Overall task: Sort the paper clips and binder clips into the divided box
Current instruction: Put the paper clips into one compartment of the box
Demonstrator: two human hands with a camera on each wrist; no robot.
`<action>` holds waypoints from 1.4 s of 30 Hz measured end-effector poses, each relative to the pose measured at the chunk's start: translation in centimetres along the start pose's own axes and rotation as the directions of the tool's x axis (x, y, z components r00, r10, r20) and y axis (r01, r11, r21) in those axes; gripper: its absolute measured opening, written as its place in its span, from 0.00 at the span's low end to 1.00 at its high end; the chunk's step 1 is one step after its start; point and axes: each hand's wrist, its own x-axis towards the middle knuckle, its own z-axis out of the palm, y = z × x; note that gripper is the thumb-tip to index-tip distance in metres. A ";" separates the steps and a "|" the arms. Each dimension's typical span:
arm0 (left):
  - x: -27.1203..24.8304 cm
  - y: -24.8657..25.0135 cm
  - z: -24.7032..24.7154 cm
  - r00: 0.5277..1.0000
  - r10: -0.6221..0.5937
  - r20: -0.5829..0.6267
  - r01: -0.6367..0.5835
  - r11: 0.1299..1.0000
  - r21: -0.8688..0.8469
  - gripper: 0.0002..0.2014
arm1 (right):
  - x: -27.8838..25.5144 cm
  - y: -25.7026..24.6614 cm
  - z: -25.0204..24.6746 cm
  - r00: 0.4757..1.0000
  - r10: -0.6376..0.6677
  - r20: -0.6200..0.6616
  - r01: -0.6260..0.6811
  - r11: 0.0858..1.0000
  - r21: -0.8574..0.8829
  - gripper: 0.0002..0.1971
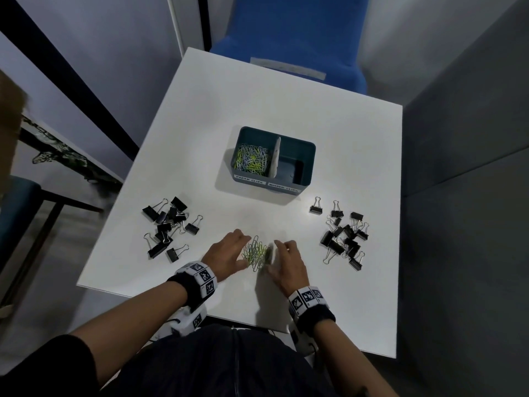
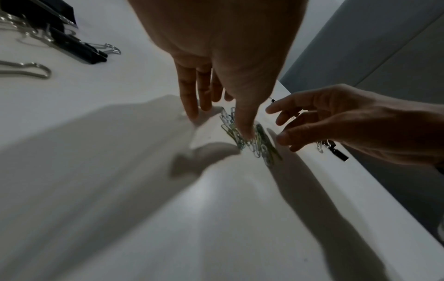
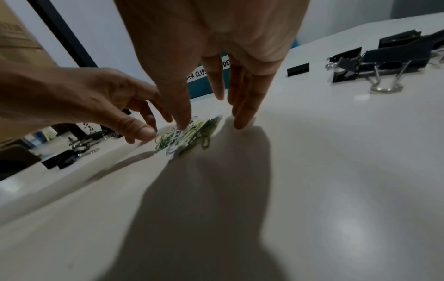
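Observation:
A small heap of green, white and blue paper clips lies near the table's front edge. My left hand flanks it on the left and my right hand on the right, both with fingers extended and fingertips on the table against the heap. Neither hand holds anything. The teal divided box stands mid-table: its left compartment holds paper clips, its right compartment looks bare. Black binder clips lie in a left pile and a right pile.
White table with its front edge just below my wrists. A blue chair stands behind the far edge and a grey panel to the right. The box carries labels PAPER CLIPS and BINDER CLIPS.

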 end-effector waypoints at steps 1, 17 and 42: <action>-0.1 -0.1 -0.1 1.000 -0.001 0.031 0.000 0.999 0.042 0.40 | -0.1 0.1 0.0 1.000 -0.008 0.020 0.009 0.999 -0.050 0.33; 1.7 1.6 1.5 0.994 0.103 -0.026 -0.100 0.989 0.111 0.07 | 1.3 -0.9 1.3 0.984 -0.177 -0.015 0.173 0.974 -0.148 0.05; 6.9 5.5 -15.1 0.890 -0.021 -0.455 -0.128 0.947 -0.294 0.05 | 2.3 -2.2 -5.7 0.994 0.059 -0.094 -0.047 0.991 0.122 0.05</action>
